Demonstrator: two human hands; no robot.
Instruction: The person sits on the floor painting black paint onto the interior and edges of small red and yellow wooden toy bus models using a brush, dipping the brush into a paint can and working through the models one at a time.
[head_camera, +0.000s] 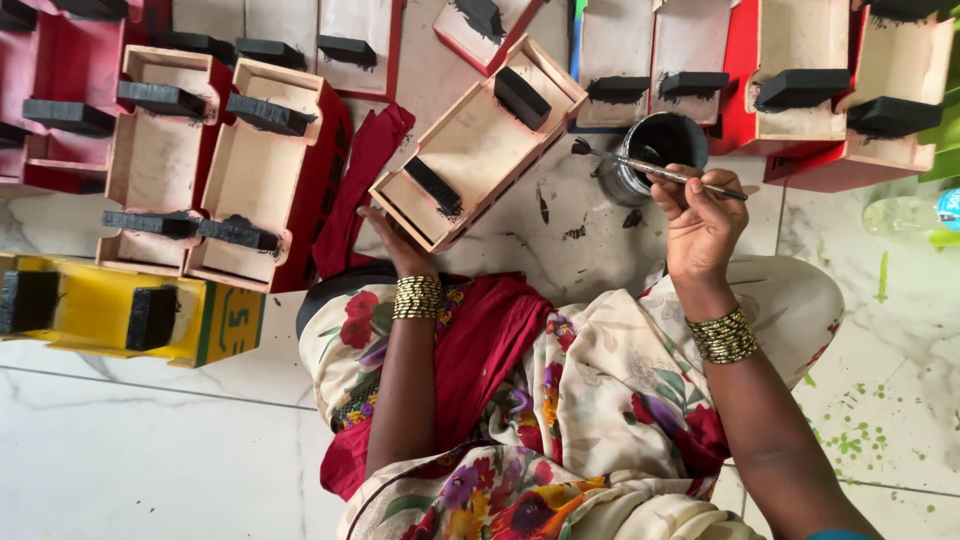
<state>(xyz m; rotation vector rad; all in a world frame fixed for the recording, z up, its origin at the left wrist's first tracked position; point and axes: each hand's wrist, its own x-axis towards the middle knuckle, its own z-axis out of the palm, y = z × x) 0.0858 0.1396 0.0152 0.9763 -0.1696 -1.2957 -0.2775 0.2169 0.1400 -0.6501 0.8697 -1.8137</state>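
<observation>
My left hand (398, 243) holds the near edge of an upturned wooden toy truck (478, 140), bare wood underneath with two black blocks on it. My right hand (703, 222) grips a thin paintbrush (655, 170), its black tip pointing left. The brush lies across the rim of a small tin of black paint (655, 150) standing on the marble floor. Gold bangles sit on both wrists. My lap is covered by a floral cloth with red folds.
Several more upturned toy trucks with red sides and black blocks lie in rows at the left (255, 175) and along the top right (800, 85). A yellow toy truck (130, 310) lies at the left. A plastic bottle (915, 215) lies at the right edge. Green paint specks dot the floor.
</observation>
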